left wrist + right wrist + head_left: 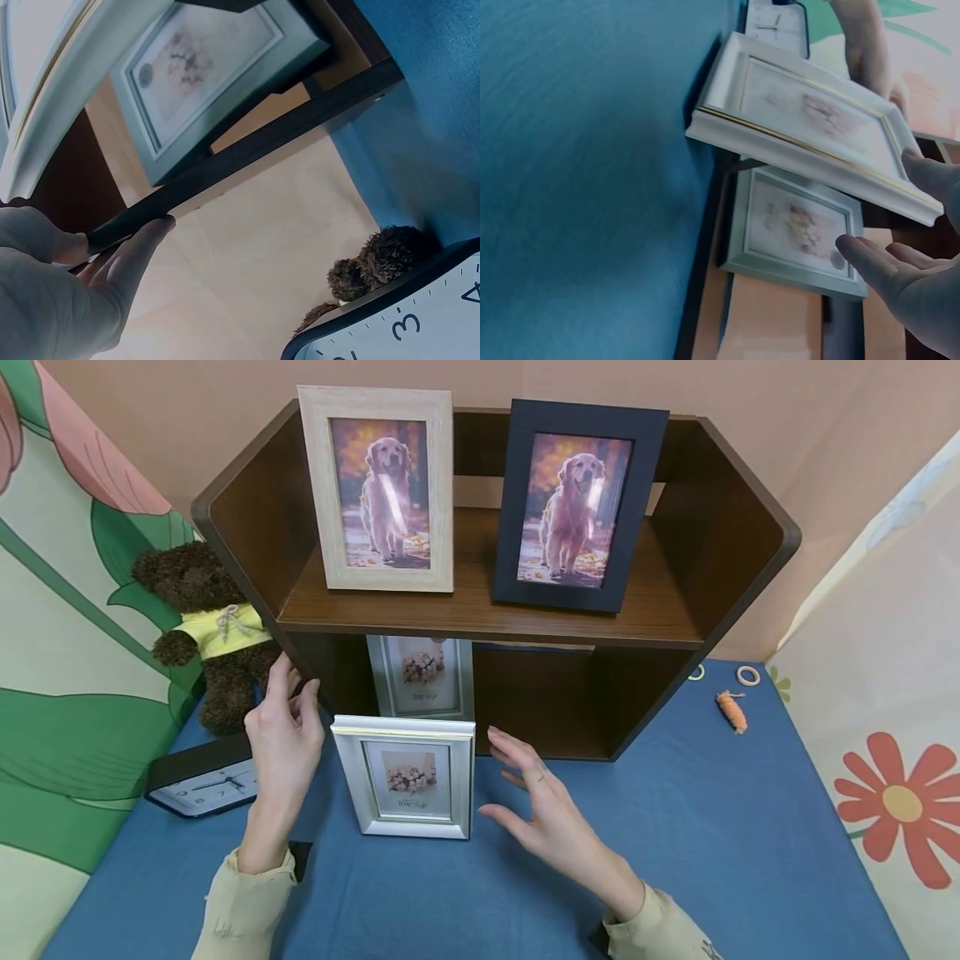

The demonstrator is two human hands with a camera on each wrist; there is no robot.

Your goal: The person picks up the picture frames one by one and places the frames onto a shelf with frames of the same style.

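Observation:
My left hand (287,731) holds the front edge of the left side panel of the dark brown wooden shelf (487,625). Its thumb lies on one face of the panel and its fingers (142,247) on the other. To the right of the white photo frame (345,777), my right hand (543,810) is held with fingers extended and nothing in its grasp. This frame stands upright on the blue cloth before the shelf. Behind it, partly hidden, a grey-green photo frame (380,681) stands in the lower compartment.
A cream photo frame (442,493) and a dark blue one (637,510) lean on the upper shelf. At the left are a brown teddy bear (228,635) and a black-cased clock (217,785). Rings (738,673) and an orange carrot-like toy (731,712) lie right of the shelf.

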